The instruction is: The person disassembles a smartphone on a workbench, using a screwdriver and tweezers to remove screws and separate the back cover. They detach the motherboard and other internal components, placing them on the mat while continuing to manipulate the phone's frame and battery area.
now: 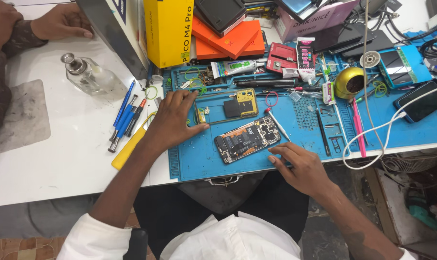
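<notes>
While the left hand (172, 120) is laid flat and open on the blue mat (199, 159), its fingertips are rested against the left end of a phone frame (225, 107), which is not gripped. An opened phone (247, 139), its boards and battery exposed, is seen lying tilted on the mat near the desk's front edge, just below the frame and apart from it. The right hand (298, 166) is placed at the front edge of the mat, fingers loosely spread and nothing held, its fingertips just beside the phone's lower right corner; whether the phone is touched cannot be told. A small screwdriver (277, 124) is laid close to the phone's upper right corner. Blue-handled tools (124, 113) and a yellow pry tool (129, 147) are set on the white desk (59, 159) left of the mat, with a glass bottle (88, 74) further back. At the far left corner, another person's hands (59, 21) are rested on the desk. A yellow box (169, 31) and orange boxes (228, 41) are stacked along the back edge.
</notes>
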